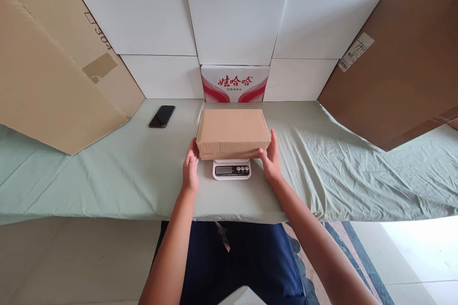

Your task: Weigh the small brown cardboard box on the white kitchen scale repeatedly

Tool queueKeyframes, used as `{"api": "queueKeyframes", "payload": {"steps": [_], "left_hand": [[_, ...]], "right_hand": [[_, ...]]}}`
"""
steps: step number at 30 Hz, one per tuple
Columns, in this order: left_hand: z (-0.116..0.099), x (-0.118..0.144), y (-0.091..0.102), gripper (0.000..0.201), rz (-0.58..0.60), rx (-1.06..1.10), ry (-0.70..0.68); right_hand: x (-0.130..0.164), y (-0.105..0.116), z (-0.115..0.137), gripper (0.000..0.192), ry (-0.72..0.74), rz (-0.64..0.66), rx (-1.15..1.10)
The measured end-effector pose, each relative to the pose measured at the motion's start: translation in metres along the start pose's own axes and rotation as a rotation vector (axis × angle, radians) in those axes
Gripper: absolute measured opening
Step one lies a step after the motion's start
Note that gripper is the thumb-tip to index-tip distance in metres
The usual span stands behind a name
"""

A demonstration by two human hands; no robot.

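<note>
A brown cardboard box [232,126] is over a white kitchen scale [232,176], covering the scale's weighing surface. Whether the box rests on the scale or hangs just above it, I cannot tell. My left hand [191,167] presses against the box's left side, its fingers partly hidden. On the opposite side my right hand [271,159] grips the right end, thumb at the front lower corner and fingers along the side. The scale's dark display and round buttons show below the box's front edge; no reading is legible.
To the left lies a black smartphone [162,116] on the pale green tablecloth [118,176]. White boxes [236,28] form a wall at the back, with a red-and-white printed carton [235,84] in its middle. Large cardboard panels stand left [53,66] and right [397,66].
</note>
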State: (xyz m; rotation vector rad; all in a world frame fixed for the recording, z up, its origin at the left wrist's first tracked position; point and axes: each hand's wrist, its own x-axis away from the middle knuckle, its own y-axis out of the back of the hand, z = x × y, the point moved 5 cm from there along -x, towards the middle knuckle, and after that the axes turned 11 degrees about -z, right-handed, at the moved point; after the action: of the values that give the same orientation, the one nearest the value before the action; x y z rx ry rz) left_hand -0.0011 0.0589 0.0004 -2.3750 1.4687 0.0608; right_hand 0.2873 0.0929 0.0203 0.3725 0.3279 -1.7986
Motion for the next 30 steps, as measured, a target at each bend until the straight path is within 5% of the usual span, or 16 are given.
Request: {"api": "queueKeyframes", "payload": {"steps": [11, 22, 30], "left_hand": [[0.029, -0.017, 0.007, 0.08, -0.076, 0.171, 0.145], [0.033, -0.017, 0.011, 0.074, -0.129, 0.2, 0.17], [0.033, -0.013, 0.011, 0.066, -0.151, 0.18, 0.154]], "right_hand": [[0.006, 0.0, -0.004, 0.088, -0.028, -0.01, -0.031], [-0.002, 0.01, -0.034, 0.071, -0.319, -0.234, -0.242], [-0.001, 0.012, -0.042, 0.067, -0.344, -0.248, -0.229]]}}
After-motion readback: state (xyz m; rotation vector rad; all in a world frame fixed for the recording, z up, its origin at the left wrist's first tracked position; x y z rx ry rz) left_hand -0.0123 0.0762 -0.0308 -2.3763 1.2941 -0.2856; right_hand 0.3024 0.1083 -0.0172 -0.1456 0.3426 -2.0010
